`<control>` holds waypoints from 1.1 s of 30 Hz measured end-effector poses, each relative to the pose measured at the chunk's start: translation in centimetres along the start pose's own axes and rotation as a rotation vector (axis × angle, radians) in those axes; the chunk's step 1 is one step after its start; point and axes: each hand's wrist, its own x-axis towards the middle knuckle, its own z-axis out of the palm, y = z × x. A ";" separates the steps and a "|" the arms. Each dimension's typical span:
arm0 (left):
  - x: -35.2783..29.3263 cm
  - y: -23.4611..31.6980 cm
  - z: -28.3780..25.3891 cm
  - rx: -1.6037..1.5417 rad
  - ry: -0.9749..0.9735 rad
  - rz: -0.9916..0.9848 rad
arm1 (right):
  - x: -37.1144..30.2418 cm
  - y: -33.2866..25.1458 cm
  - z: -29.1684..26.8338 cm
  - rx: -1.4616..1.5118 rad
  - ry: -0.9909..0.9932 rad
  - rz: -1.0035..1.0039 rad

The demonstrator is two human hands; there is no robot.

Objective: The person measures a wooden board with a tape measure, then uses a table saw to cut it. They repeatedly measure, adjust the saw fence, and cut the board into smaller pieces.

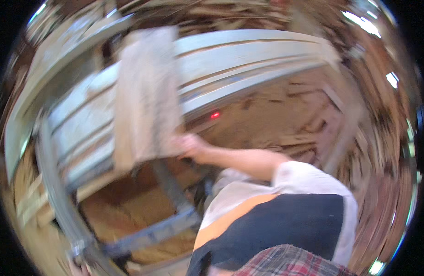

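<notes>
A wide, rough wooden board (147, 92) lies crosswise over a long pale slatted bench (239, 53). My right hand (191, 147) is closed on the board's near right edge, with the arm reaching in from the right. Motion blurs the fingers. At the lower left rim, a small skin-coloured patch shows what seems to be my left hand (78, 267), beside a metal frame post (67, 207). Its fingers cannot be made out. A white, orange and dark sleeve (272, 221) and some plaid cloth (290, 262) fill the lower middle.
Beneath the bench, a blue-grey crossbar (152, 233) joins the frame. Wood scraps (290, 142) litter the brown ground to its right. More stacked or scattered timber (382, 179) lines the right side. A red light spot (215, 115) shows near the bench's near edge.
</notes>
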 end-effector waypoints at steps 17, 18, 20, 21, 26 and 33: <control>2.1 -2.3 8.1 -0.119 0.493 -0.693 | 6.2 -3.6 -3.1 0.209 0.117 0.015; 1.1 -3.5 7.6 -0.048 0.506 -0.827 | 6.3 -3.6 -3.7 0.319 0.101 0.045; 0.2 -4.1 7.2 0.115 0.454 -0.816 | 6.9 -3.5 -5.0 0.194 0.159 0.067; 0.1 -3.7 7.1 0.102 0.472 -0.690 | 6.8 -3.3 -5.5 0.093 0.268 0.091; -0.3 -0.9 6.4 0.020 0.520 -0.595 | 4.7 -4.4 -7.2 0.337 -0.107 0.119; -2.3 0.7 5.3 -0.088 0.730 -0.699 | 7.9 -10.6 -7.8 0.318 -0.239 0.100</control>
